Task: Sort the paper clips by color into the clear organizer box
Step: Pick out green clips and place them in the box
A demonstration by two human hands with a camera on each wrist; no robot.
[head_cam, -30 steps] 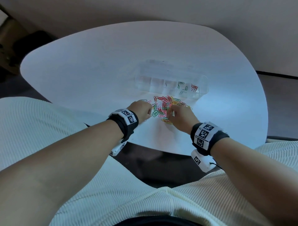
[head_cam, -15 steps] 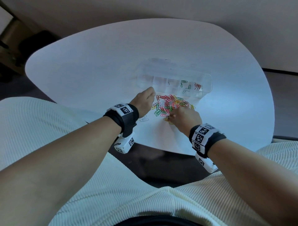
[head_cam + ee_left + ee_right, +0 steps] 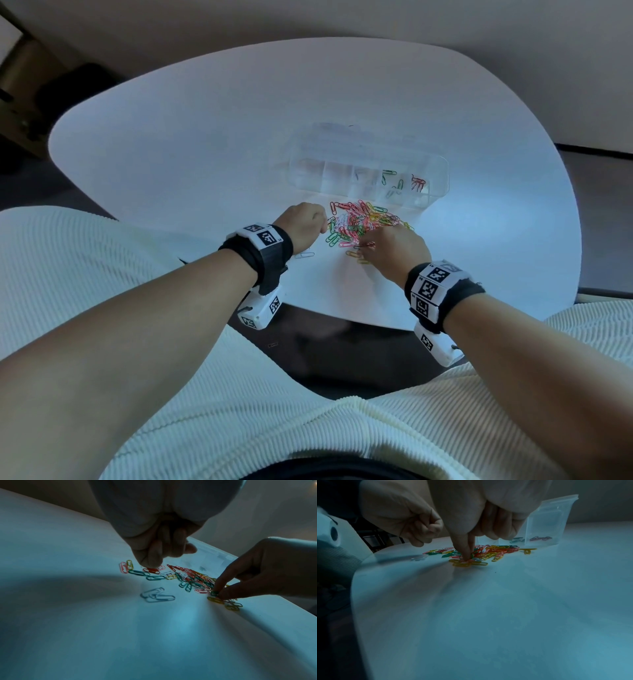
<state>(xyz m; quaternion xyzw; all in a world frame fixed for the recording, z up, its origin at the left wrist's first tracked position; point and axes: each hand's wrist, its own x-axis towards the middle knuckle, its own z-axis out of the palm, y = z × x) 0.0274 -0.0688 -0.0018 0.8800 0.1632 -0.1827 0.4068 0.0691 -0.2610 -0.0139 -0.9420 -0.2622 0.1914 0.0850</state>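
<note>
A pile of coloured paper clips point(image 3: 363, 219) lies on the white table point(image 3: 205, 154), just in front of the clear organizer box point(image 3: 440, 171). The box's right compartments hold green clips point(image 3: 390, 175) and red clips point(image 3: 418, 181). My left hand point(image 3: 323, 228) is curled at the pile's left edge, and in the left wrist view its fingertips point(image 3: 151, 563) come down on a red clip point(image 3: 151, 570). At the pile's near side, my right hand point(image 3: 363, 247) pinches a green clip point(image 3: 214, 593) between index finger point(image 3: 467, 553) and thumb, the other fingers curled.
Two white clips point(image 3: 305, 255) lie apart, near my left wrist. A few yellow clips point(image 3: 356, 255) sit beside my right fingertips. The table's near edge runs just behind both wrists, above my lap in cream fabric. Dark furniture stands at the far left.
Half a second ago my left hand reached out towards the box with straighter fingers. It has since come back, curled, to the pile's left edge. My right hand stayed at the pile's near side.
</note>
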